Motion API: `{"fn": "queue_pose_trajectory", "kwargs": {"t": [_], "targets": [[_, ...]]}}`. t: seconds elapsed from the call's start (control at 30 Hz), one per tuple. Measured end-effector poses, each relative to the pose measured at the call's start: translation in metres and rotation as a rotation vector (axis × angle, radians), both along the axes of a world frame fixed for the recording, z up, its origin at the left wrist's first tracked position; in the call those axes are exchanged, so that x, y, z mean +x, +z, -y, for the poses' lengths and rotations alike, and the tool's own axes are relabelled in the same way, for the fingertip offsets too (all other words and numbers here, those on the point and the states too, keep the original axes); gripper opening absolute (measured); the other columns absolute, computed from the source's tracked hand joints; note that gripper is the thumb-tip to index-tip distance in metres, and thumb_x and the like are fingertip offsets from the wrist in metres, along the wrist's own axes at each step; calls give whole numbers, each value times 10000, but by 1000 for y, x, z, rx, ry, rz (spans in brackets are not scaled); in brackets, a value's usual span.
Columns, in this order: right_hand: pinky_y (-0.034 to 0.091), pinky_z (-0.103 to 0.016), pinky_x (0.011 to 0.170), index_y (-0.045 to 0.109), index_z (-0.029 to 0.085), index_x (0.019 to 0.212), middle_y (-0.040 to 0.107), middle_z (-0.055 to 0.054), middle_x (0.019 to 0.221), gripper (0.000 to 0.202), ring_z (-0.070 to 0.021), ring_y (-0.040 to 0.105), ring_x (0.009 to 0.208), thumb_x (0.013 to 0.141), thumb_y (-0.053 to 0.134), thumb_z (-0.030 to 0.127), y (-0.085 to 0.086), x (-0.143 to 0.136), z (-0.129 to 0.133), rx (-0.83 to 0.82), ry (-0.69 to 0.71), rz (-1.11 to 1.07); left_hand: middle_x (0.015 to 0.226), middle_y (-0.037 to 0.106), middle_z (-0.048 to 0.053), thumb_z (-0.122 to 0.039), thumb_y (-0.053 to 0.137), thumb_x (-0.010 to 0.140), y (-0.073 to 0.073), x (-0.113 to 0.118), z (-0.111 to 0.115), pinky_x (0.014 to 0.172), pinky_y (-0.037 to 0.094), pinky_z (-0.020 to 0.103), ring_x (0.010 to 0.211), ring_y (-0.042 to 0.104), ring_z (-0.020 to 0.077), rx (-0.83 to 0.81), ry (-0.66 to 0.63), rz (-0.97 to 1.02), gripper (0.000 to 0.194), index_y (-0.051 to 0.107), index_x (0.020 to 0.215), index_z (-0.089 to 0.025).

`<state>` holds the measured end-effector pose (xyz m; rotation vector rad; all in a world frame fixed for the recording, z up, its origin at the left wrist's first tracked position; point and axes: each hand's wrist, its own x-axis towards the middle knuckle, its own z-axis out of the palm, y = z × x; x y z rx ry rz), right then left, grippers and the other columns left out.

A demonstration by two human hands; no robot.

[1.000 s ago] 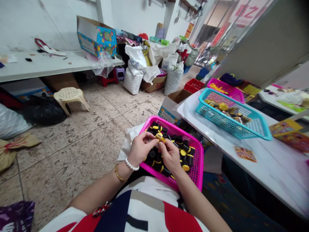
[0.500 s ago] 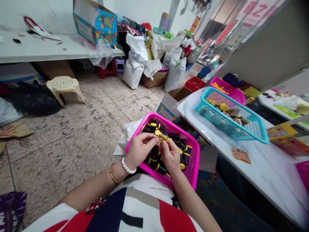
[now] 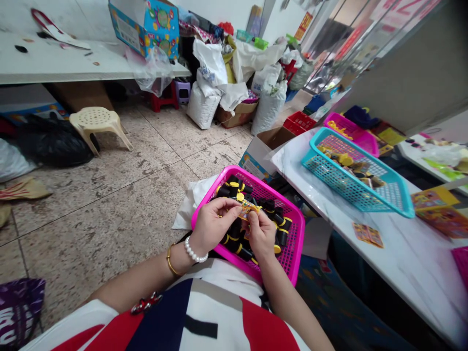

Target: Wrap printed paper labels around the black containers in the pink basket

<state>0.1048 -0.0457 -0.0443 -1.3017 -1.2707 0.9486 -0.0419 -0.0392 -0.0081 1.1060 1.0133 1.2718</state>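
Observation:
Over a pink plastic basket [image 3: 299, 243] at my lap, both my hands meet at a small yellow-and-orange printed piece [image 3: 249, 209]. My left hand [image 3: 215, 219], with a pearl bracelet on its wrist, pinches the left side between thumb and fingers. The right end is gripped by my right hand [image 3: 262, 235], its thumb on top. Whether the piece is a sticker or a wrapper I cannot tell. Just beyond the fingertips shows a yellow round cap [image 3: 240, 196]. Several black cylinders with yellow rims [image 3: 283, 234] fill the basket below the hands.
A marble-patterned table [image 3: 329, 204] on the right carries a blue basket [image 3: 365, 200] of yellow-capped pieces and printed cards [image 3: 367, 235]. An open carton [image 3: 261, 151] stands beside it. Farther off are a plastic stool [image 3: 98, 119], white sacks [image 3: 206, 100] and a white table [image 3: 73, 68].
The view has shifted slightly. Both hands stay on the printed piece, which now lies flatter and shows more of its printed face between the fingers.

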Motion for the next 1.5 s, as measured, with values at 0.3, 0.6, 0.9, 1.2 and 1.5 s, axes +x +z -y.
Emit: {"fn": "queue_pose_trajectory", "kwargs": {"t": [0.3,0.6,0.9,1.2,1.5], "targets": [[375,-269,497,602,199,685,512,4,583,328,-136,460,522,903,520,430,-2,2,3,87,46,138,732,673,25,-340,728,725,1,-4,-5,612,481,220,646,591,117,-142,-44,69,207,693,784,-144],[379,-276,559,579,201,643,522,1,607,318,-142,486,575,918,510,345,6,0,-5,209,15,361,660,643,-2,-326,763,684,2,-10,-8,394,331,175,437,443,50,-196,-9,15,233,689,812,-145],[359,-269,541,578,199,618,485,11,583,333,-130,434,549,911,515,345,9,-5,-11,237,134,416,759,697,38,-310,795,640,-1,-14,-12,676,484,230,710,610,135,-138,-42,-19,212,731,750,-140],[434,-299,735,671,220,902,648,-61,925,171,-191,588,814,798,671,356,30,2,-102,187,164,734,459,504,-57,-351,792,662,-6,-24,-22,358,220,133,378,373,22,-278,-47,69,277,669,768,-126],[529,-297,591,576,201,1078,632,-2,822,319,-136,607,625,799,591,356,20,26,-72,-30,253,-11,613,569,-52,-174,789,620,2,-27,-35,285,178,88,339,343,-28,-535,-170,440,299,619,854,-100]]}}
